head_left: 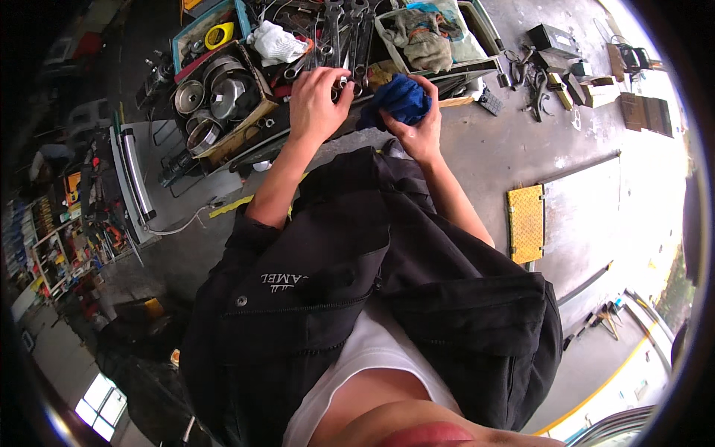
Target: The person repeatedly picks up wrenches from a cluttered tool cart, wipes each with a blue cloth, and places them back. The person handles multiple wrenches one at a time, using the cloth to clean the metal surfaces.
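My right hand (pixel 421 140) grips a crumpled blue cloth (pixel 396 102), its thumb at the near edge and fingers round the far side. Beside it, over the tool bench, my left hand (pixel 316 109) is closed with thumb and fingers curled together. A small shiny metal piece shows at its fingertips, too little of it to name. Just beyond the hands lie several long wrenches (pixel 335 39) among other tools. A white knitted work glove (pixel 277 43) rests left of the wrenches.
A box of round metal cups (pixel 223 98) stands to the left, with a yellow ring-shaped object (pixel 218 35) behind it. At the right, a tray holds grey rags (pixel 423 39); a grey remote (pixel 490 101) lies near it. A yellow metal plate (pixel 526 225) is farther right.
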`<state>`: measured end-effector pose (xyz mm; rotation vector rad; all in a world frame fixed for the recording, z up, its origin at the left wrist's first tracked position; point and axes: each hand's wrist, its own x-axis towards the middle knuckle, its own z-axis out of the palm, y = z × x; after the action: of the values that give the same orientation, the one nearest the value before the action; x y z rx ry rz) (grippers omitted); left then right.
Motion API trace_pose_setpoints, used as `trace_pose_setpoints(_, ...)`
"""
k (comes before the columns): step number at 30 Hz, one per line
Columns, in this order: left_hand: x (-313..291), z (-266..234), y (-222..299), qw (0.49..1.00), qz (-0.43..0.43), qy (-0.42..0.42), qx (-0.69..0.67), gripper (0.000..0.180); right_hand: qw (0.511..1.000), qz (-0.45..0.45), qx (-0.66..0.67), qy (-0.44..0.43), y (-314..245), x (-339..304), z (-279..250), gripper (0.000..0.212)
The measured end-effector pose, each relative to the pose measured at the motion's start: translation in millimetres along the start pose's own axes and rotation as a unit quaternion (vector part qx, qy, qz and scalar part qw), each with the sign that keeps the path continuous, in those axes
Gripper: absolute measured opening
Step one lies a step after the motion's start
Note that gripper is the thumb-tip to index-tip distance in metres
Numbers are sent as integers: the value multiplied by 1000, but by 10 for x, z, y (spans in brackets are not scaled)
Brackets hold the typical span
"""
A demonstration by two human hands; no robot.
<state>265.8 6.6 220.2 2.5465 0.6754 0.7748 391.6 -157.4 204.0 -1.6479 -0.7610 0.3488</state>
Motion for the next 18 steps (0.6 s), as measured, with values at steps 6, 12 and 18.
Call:
trace_pose_setpoints(6,268,226,-246,986,-23,19,163,35,997,35,58,-40,142,30,-114,82)
trace_pose_setpoints(12,840,421,-549,977,11,32,209,51,979,32,158,-127,244,72,-210,95)
trace_pose_setpoints(18,1284,664,-864,977,-83,-60,185,73,949,40,222,-221,279,213,-390,98)
